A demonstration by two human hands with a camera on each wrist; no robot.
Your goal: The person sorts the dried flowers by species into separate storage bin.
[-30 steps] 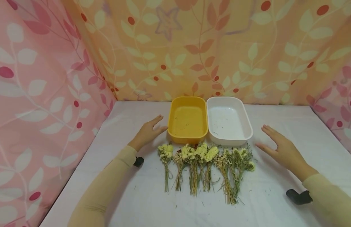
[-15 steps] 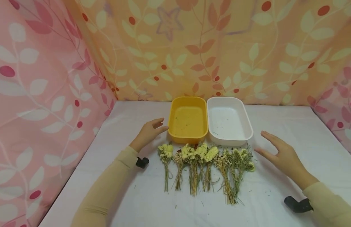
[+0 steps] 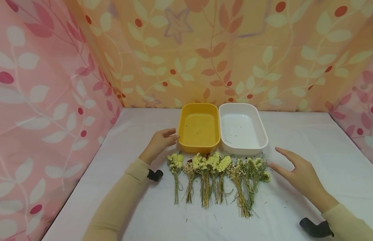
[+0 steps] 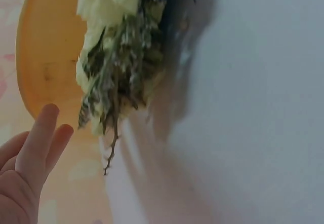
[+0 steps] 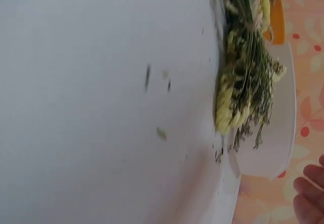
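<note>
Dried flower bunches with pale yellow heads and tied stems lie in a row, from a small bunch [image 3: 175, 162] at the left to a leafier bunch [image 3: 256, 169] at the right. My left hand [image 3: 158, 144] is beside the yellow tub [image 3: 198, 149], fingertips right at its left rim, holding nothing. In the left wrist view its fingers [image 4: 33, 155] are extended near the tub, and a blurred flower bunch [image 4: 124, 51] looms close. My right hand [image 3: 302, 175], also holding nothing, hovers right of the row with thumb and fingers spread, thumb tip near the rightmost bunch.
A white tub [image 3: 245, 151] stands against the yellow one, behind the flowers; both contain only small plant bits. Scattered plant crumbs dot the white tablecloth [image 3: 162, 221]. Patterned orange curtain [image 3: 249, 50] and pink cloth [image 3: 39, 100] enclose the table. Black wrist mounts [image 3: 316, 228] jut below the sleeves.
My left hand has come slightly nearer the flowers, its fingers drawing closer together. The right hand has shifted toward me and a little left. The flowers and tubs have stayed put.
</note>
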